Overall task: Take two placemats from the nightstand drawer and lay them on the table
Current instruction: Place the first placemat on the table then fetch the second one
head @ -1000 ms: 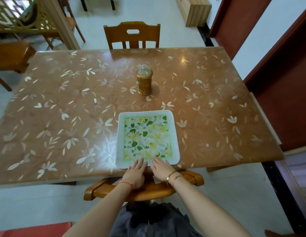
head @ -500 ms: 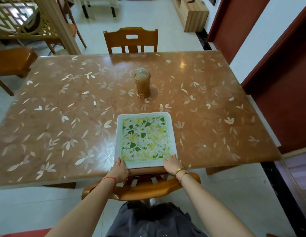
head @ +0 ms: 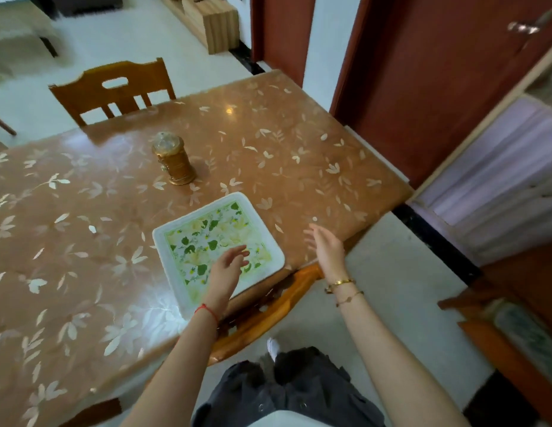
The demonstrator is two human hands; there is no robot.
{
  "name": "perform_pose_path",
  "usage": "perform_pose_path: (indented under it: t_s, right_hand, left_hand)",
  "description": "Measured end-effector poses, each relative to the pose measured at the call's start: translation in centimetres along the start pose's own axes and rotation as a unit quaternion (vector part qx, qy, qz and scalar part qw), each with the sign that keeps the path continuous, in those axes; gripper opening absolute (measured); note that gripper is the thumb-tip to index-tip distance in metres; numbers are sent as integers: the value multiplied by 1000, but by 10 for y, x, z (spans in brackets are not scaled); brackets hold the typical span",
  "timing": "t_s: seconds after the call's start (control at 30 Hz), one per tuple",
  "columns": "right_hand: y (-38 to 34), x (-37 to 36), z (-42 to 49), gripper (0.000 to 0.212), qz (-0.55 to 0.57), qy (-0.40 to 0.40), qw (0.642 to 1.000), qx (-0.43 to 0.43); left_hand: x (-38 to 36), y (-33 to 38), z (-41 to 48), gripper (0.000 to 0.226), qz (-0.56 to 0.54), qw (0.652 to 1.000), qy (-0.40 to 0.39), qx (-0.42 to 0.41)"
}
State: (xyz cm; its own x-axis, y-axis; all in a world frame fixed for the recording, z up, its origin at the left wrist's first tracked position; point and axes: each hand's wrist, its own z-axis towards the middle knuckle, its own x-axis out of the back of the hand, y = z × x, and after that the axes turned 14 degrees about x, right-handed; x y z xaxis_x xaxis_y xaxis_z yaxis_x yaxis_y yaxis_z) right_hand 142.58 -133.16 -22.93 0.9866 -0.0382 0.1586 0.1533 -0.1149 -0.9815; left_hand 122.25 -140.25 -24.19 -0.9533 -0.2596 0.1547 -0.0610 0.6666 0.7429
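Note:
A square placemat (head: 206, 238), white-edged with a green and yellow leaf print, lies flat near the front edge of the table (head: 83, 241), which has a brown leaf-patterned cover. My left hand (head: 227, 269) hovers over the mat's near right part with fingers apart and holds nothing. My right hand (head: 325, 246) is lifted beyond the mat's right side, above the table's corner, open and empty. I see only this one mat. No nightstand or drawer is in view.
A golden cylindrical jar (head: 173, 163) stands behind the mat. One wooden chair (head: 114, 89) sits at the far side, another chair (head: 268, 306) is tucked under the near edge. Red-brown doors (head: 422, 87) and a wooden bench (head: 206, 20) are at the right and back.
Both hands have let go of the mat's near edge and lifted off it. The right hand has swung out to the right. The camera has turned right, so the table now looks rotated.

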Motion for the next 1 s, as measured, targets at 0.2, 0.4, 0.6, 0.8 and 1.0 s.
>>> perform_pose_path:
  t_s: [0.2,0.4,0.6,0.8,1.0]
  right_hand:
    - [24,86,-80,27,76,181,980,-8]
    - [48,157,-171,33,94,329,938,-46]
    - [74,218,-246,34,122,423,896,-63]
    - [95,301,-302,28,137,475,865,-85]
    - [122,391,-344,29,128,490,856,-102]
  left_hand:
    - [-60,19,-29,24,-19,990,-132,-39]
    - [-134,13,-63,20,22,967,-250,-34]
    - [-214,-8,-104,25,108,930,-351,-19]
    - [-310,-51,-154,28,156,911,-381,-14]
    - [-391,-89,-203,26,170,902,-397,4]
